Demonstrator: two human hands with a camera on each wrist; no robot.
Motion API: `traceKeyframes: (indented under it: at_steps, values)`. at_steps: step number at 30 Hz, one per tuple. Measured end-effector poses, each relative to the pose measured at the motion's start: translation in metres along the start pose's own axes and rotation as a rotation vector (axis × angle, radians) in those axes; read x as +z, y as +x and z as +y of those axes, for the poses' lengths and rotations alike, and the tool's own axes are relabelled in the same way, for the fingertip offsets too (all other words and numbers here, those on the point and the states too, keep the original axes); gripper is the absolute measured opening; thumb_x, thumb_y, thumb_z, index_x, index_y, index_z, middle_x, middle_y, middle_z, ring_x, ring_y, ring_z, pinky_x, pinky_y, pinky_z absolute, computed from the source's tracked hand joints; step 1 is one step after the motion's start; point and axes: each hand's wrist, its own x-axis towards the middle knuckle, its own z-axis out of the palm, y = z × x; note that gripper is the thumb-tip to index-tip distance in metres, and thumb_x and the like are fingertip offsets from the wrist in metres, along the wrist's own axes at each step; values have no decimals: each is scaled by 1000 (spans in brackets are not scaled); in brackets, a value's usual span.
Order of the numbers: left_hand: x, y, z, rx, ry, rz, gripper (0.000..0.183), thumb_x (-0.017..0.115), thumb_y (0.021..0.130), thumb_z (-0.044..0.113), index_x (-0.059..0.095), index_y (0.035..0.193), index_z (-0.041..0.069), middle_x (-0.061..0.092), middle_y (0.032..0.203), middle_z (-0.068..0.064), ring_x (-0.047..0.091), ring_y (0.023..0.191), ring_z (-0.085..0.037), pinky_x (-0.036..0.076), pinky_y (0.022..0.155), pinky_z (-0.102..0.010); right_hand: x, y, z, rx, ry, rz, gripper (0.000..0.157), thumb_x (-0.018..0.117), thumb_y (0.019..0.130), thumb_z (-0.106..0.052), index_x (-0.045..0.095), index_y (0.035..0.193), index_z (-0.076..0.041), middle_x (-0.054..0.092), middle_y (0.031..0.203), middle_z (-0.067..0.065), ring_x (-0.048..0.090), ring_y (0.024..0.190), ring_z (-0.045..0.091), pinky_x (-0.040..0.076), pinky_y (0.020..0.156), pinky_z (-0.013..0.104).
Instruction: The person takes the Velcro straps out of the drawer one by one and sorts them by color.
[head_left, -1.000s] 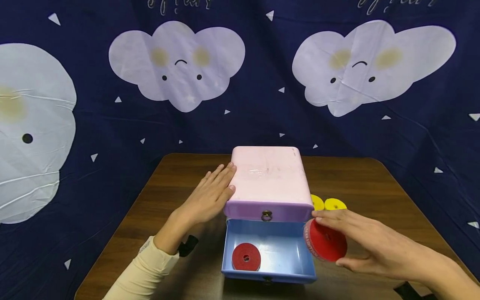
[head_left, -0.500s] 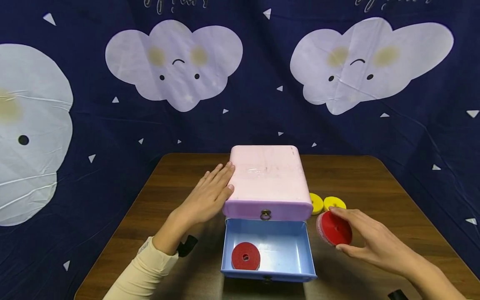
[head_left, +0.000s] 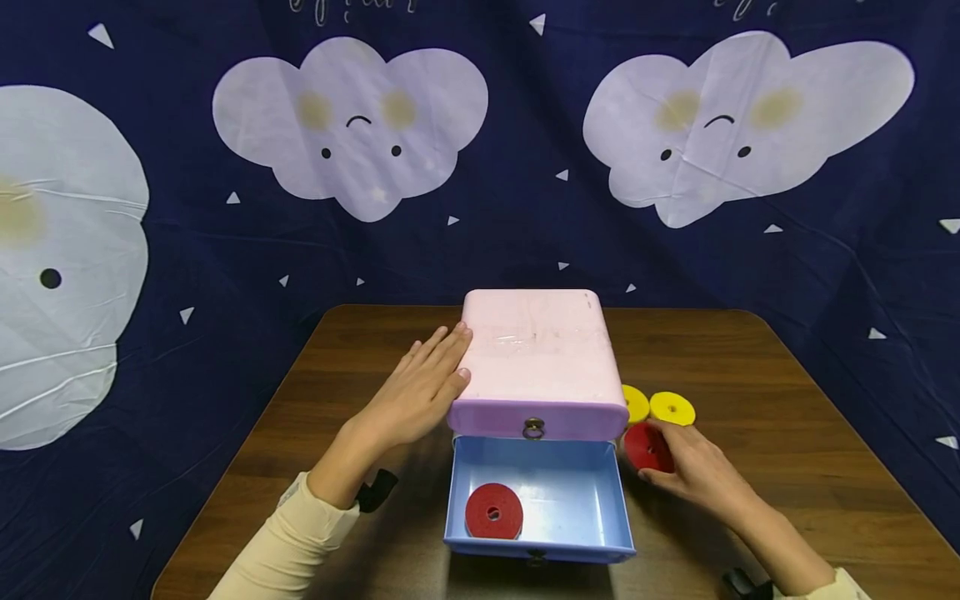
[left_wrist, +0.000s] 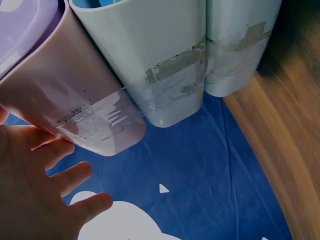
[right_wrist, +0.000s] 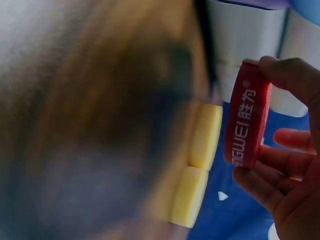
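Observation:
My left hand (head_left: 416,392) lies with extended fingers against the left side of a small drawer cabinet (head_left: 536,346) with a pink top and purple upper drawer front. Below, its blue drawer (head_left: 577,500) is pulled out, and a red roll of tape (head_left: 504,523) lies flat at its front left. Right of the cabinet, my right hand (head_left: 708,475) pinches a second red roll (head_left: 645,447) between thumb and fingers. The right wrist view shows white lettering on the edge of this held roll (right_wrist: 245,120), tilted upright.
Two yellow rolls, one partly behind the cabinet (head_left: 637,403) and one beside it (head_left: 672,408), sit just beyond the right hand on the wooden table (head_left: 750,367). A dark blue cloth (head_left: 525,242) with clouds hangs behind. Clear tape (left_wrist: 112,112) binds the cabinet's tiers.
My right hand first drew the held red roll away from the drawer's right edge, then moved it back and left, beside the cabinet near the yellow rolls. The left hand has stayed put.

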Motion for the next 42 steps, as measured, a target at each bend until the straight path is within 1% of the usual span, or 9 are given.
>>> traceKeyframes:
  at_steps: [6, 11, 16, 19, 25, 28, 33, 37, 42]
  values:
    - [0, 0, 0, -1, 1, 0, 57, 24, 101, 46, 11, 153, 24, 11, 160, 8, 4, 149, -17, 10, 120, -50, 16, 4, 5, 61, 5, -51, 63, 83, 67, -27, 54, 116, 2, 66, 107, 18, 61, 93, 35, 52, 76, 50]
    - [0, 0, 0, -5, -1, -1, 57, 24, 101, 46, 10, 153, 25, 10, 160, 8, 3, 149, -16, 9, 120, -49, 23, 8, 7, 89, -6, -84, 59, 82, 68, -28, 54, 111, 2, 65, 100, 15, 61, 87, 30, 52, 72, 47]
    - [-1, 0, 0, 0, -1, 3, 57, 24, 101, 46, 11, 153, 24, 10, 160, 7, 4, 149, -17, 10, 120, -50, 28, 11, 8, 81, -7, -85, 56, 83, 67, -27, 54, 107, -2, 62, 90, 6, 57, 77, 18, 48, 66, 37]
    - [-1, 0, 0, 4, -1, 8, 57, 24, 101, 46, 11, 153, 24, 11, 160, 7, 5, 149, -18, 11, 120, -51, 30, 12, 8, 69, -8, -68, 54, 84, 66, -27, 55, 104, -3, 59, 84, 3, 53, 73, 14, 46, 62, 34]
    - [0, 0, 0, 6, -2, 9, 57, 23, 101, 46, 11, 153, 24, 11, 160, 8, 4, 149, -17, 10, 120, -50, 32, 13, 7, 56, -25, -59, 50, 84, 67, -26, 54, 100, -3, 57, 83, 3, 54, 73, 17, 47, 63, 37]
    - [1, 0, -1, 6, -5, 9, 57, 23, 101, 47, 11, 152, 24, 10, 160, 8, 4, 149, -17, 9, 120, -49, 32, 12, 7, 73, -21, -72, 52, 84, 67, -27, 55, 103, -3, 59, 86, 4, 56, 76, 20, 49, 66, 40]
    - [1, 0, 0, 2, -6, 4, 58, 23, 101, 48, 10, 153, 25, 9, 160, 8, 3, 149, -16, 8, 120, -49, 19, 11, 6, 130, 14, -92, 55, 83, 68, -27, 59, 111, -3, 67, 95, 8, 60, 84, 26, 51, 70, 45]
    - [1, 0, 0, 4, -4, 3, 57, 23, 101, 46, 11, 153, 24, 10, 160, 8, 4, 149, -17, 9, 120, -50, -1, 8, -1, 121, 31, -42, 56, 82, 70, -26, 60, 114, -1, 68, 108, 16, 62, 93, 34, 51, 75, 53]
    - [1, 0, 0, 0, -7, 1, 58, 23, 101, 47, 10, 153, 24, 10, 160, 8, 3, 149, -16, 8, 120, -49, -31, 1, -18, 73, 25, 57, 53, 83, 68, -25, 62, 112, -4, 69, 107, 10, 64, 92, 28, 52, 71, 48]
